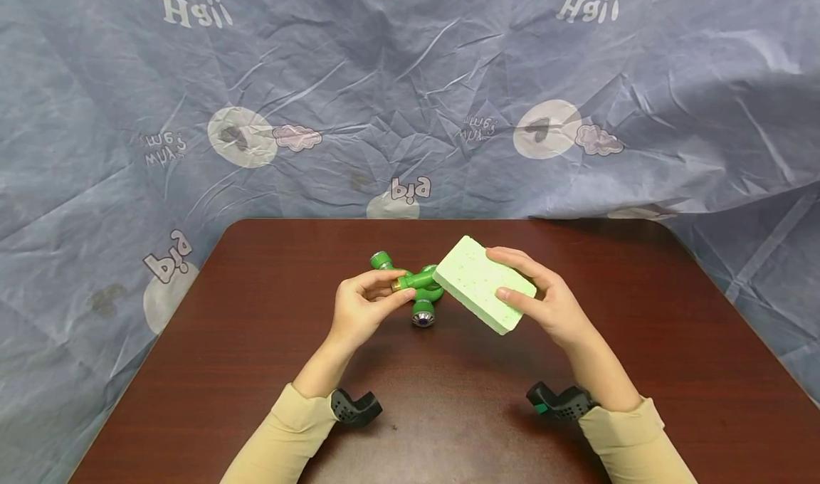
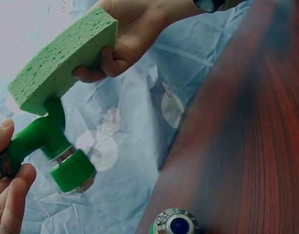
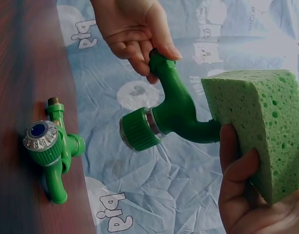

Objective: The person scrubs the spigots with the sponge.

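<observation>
1. My left hand [image 1: 371, 300] pinches, between thumb and fingertips drawn close, the threaded end of a green tap with brass threads and a ribbed knob [image 3: 176, 105]. The fingers not needed for the pinch curl loosely.
2. My right hand [image 1: 541, 292] grips a light green, porous, block-shaped sponge [image 1: 480, 285]. My thumb presses on one broad face and my index finger lies along the upper edge, spread apart by the block between them.
3. Taking the sponge as landmark, the tap I hold is just to its left, raised, its spout end reaching the sponge's edge. I cannot tell whether the two touch or only overlap.
4. Below the sponge and to its left, at least one more green tap with a silver-collared knob and dark blue centre [image 3: 44, 141] lies on the glossy red-brown wooden table [image 1: 410, 413]. Overlap keeps me from counting the taps there.
5. Behind the sponge hangs a creased blue-grey printed cloth [image 1: 359, 78]. I read its letters as "Hgii" twice, high up to either side, and "bia" lower down, with "Boo" at the top.
6. Marks ring the silver collar, too small for me to read.
</observation>
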`<state>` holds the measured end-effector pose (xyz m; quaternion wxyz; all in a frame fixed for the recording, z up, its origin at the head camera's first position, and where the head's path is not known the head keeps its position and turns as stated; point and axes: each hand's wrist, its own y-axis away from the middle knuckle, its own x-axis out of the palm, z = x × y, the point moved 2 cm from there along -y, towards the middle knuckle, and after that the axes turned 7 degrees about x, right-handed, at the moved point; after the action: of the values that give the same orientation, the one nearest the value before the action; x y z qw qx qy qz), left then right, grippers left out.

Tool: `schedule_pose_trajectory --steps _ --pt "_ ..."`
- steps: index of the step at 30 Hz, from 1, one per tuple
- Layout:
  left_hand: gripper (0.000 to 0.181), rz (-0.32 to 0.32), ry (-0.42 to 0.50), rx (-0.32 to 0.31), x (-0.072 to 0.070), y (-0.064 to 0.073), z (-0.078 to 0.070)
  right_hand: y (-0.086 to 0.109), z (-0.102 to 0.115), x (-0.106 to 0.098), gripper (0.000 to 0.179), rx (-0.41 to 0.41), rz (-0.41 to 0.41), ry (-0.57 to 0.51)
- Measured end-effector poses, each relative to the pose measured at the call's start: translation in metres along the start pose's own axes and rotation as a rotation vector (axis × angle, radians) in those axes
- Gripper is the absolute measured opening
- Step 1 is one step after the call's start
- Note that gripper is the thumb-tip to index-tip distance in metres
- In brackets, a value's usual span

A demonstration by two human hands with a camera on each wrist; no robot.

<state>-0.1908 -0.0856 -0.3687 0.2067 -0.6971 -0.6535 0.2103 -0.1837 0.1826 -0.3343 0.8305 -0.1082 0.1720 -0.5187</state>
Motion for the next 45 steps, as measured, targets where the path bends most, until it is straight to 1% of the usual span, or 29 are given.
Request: schedule_pose_trajectory --steps 3,7,12,16,20,23,26,32,36,40,45 --pt "0.028 -0.044 0.017 0.008 0.000 0.001 0.000 0.000 0.000 0.001 0.045 -0.009 0.020 0.002" --pt "0.027 -0.076 0.040 0.000 0.001 0.001 0.000 0.000 -0.002 0.004 0.046 -0.002 0.093 0.028" --pt "0.028 -0.077 0.073 0.005 0.004 0.002 0.000 0.000 -0.005 0.008 0.047 -0.008 0.152 0.063" --pt "0.028 -0.090 0.106 0.012 0.006 0.003 0.001 0.000 -0.007 0.009 0.049 0.000 0.163 0.079" --pt "0.028 -0.085 0.120 -0.007 0.008 0.004 -0.001 0.000 -0.006 0.011 0.048 0.013 0.166 0.096" --pt "0.027 -0.074 0.123 -0.024 0.010 0.004 -0.001 -0.001 -0.006 0.012 0.048 -0.013 0.189 0.122" --pt "0.027 -0.076 0.124 -0.023 0.011 0.004 -0.001 -0.001 -0.007 0.011 0.048 -0.041 0.203 0.125" --pt "0.027 -0.066 0.126 -0.003 0.012 0.005 0.000 0.000 -0.008 0.015 0.047 -0.044 0.240 0.116" --pt "0.026 -0.060 0.134 0.015 0.013 0.005 0.001 0.001 -0.007 0.018 0.047 -0.051 0.237 0.122" --pt "0.026 -0.059 0.144 0.016 0.013 0.005 -0.001 0.001 -0.006 0.018 0.047 -0.057 0.226 0.147" --pt "0.027 -0.052 0.139 0.008 0.014 0.005 -0.002 0.001 -0.004 0.013 0.049 -0.059 0.177 0.170"
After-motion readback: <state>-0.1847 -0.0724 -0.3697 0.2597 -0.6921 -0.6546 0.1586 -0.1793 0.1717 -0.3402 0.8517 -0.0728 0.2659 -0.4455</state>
